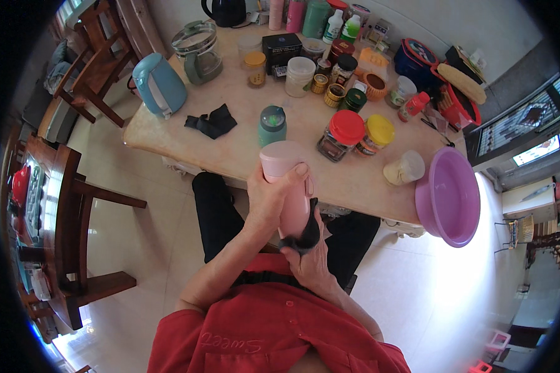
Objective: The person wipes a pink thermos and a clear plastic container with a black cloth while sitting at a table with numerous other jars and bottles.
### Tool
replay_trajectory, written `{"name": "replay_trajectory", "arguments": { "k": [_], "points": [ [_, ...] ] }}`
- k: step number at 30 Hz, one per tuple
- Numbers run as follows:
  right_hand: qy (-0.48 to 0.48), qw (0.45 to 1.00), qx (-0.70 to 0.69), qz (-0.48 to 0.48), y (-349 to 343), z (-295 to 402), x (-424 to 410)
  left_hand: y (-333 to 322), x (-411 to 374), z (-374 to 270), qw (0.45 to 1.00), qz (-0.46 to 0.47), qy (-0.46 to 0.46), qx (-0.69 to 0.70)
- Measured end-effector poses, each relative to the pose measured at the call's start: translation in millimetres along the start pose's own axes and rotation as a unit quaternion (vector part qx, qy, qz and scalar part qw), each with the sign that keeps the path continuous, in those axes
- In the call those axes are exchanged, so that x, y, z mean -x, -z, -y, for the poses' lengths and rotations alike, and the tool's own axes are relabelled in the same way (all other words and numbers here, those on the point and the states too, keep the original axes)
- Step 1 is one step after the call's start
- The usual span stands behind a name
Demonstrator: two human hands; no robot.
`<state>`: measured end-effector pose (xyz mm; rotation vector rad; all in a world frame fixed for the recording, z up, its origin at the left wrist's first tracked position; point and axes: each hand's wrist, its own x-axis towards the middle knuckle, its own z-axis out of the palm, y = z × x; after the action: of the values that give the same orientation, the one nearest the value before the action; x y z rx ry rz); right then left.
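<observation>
A pink insulated bottle [295,212] with a flat lid is tilted over my lap, in front of the table's near edge. My left hand [267,198] grips its upper part, the thumb lying across the front below the lid. Around the lower end my right hand [315,259] presses a black cloth [303,240] against the bottle; most of the right fingers are hidden behind it. Just beyond the lid stands a teal bottle [272,127] with a domed cap. Another piece of black cloth [212,121] lies crumpled on the table to the left.
On the marble-like table [242,158] stand a blue electric kettle [157,86], a glass pitcher [198,58], a red-lidded jar [341,135], a yellow-lidded jar [375,134] and a cloudy plastic container [403,169]. A purple basin [448,198] rests at the right edge. Wooden chairs [70,200] stand left.
</observation>
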<state>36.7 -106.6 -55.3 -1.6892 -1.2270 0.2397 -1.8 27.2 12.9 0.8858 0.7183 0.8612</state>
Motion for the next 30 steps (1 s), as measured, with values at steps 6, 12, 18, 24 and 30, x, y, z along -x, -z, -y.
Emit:
{"name": "replay_trajectory", "arguments": {
  "k": [6, 12, 18, 24, 30],
  "points": [
    [-0.251, 0.933, -0.252, 0.063, 20, -18, -33, 0, 13, 4, 0.997, 0.060, 0.016, -0.040],
    [-0.215, 0.918, -0.314, 0.113, 17, -29, 4, 11, 1, 8, 0.994, 0.091, 0.056, -0.018],
    [0.033, 0.984, 0.172, -0.042, 7, 11, -7, 8, -22, 5, 0.995, -0.036, 0.022, 0.093],
    [-0.184, 0.869, -0.416, 0.194, 37, -16, -34, 10, 0, 14, 0.989, 0.139, 0.055, 0.006],
    [-0.235, 0.873, -0.406, 0.138, 20, -22, -7, 15, -7, 20, 0.992, 0.103, 0.074, 0.024]
  ]
}}
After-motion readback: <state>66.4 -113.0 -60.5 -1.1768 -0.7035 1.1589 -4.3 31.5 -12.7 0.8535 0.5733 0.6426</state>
